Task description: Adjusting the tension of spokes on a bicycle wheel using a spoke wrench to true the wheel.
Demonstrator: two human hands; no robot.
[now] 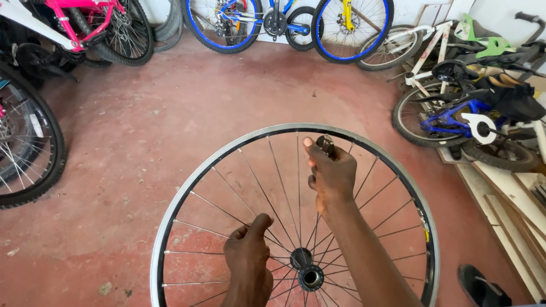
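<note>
A: Head view, looking down. Bare bicycle wheel [187, 196] upright in front on red floor [142, 142], lower rim cut off by bottom edge. Hub [310, 277] low in frame, just right of left hand.

B: Hidden parts?

A: Both forearms run off the bottom. Small dark tool [326, 145] in right hand [331, 175] mostly covered by fingers, kind hard to make out. Black sandal [480, 286] bottom right, partly cut off.

B: Fingers?

A: Right hand closed tight around the tool, near the top of the rim, thumb raised beside it. Left hand [247, 260] curled narrow, pinching a spoke [213, 229] left of the hub, thumb up.

B: Counts?

A: Two hands, one loose wheel, one hub. Pink bike [79, 25] top left, blue bike [250, 20] top centre, white bike [424, 48] and small blue bike [449, 116] right: four frames visible, all partly cropped. Yellow-forked wheel [352, 25] at top. Large tyre [31, 142] cut by left edge. Wooden planks [512, 204] stacked right, count unclear.
</note>
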